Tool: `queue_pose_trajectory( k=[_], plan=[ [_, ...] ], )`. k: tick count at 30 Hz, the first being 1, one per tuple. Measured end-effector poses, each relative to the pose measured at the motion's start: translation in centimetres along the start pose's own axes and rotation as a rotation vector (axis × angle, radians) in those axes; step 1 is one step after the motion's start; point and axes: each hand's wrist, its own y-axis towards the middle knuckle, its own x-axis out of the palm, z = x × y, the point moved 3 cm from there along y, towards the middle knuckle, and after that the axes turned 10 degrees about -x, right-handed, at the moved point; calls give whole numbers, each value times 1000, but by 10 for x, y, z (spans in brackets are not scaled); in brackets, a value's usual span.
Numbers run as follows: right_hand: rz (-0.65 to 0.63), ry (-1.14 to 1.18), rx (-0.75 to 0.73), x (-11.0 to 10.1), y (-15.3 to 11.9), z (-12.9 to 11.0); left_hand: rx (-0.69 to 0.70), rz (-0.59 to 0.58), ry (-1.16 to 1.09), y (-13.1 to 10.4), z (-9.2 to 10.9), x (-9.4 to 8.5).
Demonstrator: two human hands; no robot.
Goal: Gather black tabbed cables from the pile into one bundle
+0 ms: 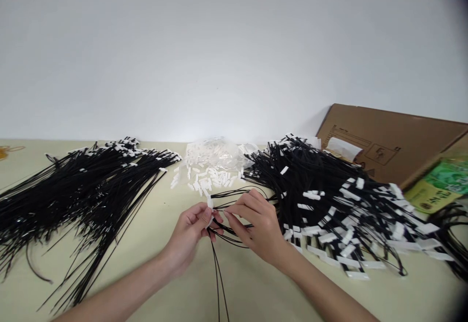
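Observation:
Between the fingers of my left hand (195,224) is a white plastic connector (209,202), gripped near the middle of the table. Thin black wires (230,194) run from it to the right, and two more hang down toward the table's front edge. My right hand (256,219) is just to the right, thumb and forefinger pinched together close to the connector. The fingertips seem to hold one of the black wires, though the tip itself is too small to make out clearly.
Loose white connectors (212,178) lie in front of a clear plastic bag (219,152). Black wires (91,185) are heaped at left, and wires with white connectors (310,176) at right. A cardboard box (395,142) and a green-yellow packet (438,185) stand at far right.

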Motion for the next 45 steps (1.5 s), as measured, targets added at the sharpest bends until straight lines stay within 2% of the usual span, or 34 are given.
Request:
queue_pose_trajectory(
  k=[10,22,29,35,39,42,45],
  plan=[
    [-16,59,78,1,1,1,25,4,19,1,0,-1],
    [-24,82,67,1,1,-1,22,-12,16,0,0,0],
    [-49,104,133,5,-1,-1,28,-18,56,1,-3,0],
    [-69,131,128,8,-3,0,45,-28,85,0,-1,1],
    [-38,116,129,10,-5,0,35,-4,62,0,1,1],
    [23,32,74,8,-4,-3,29,26,-15,2,2,-2],
    [8,6,-111,7,-3,-11,31,58,-126,5,4,-6]
  ],
)
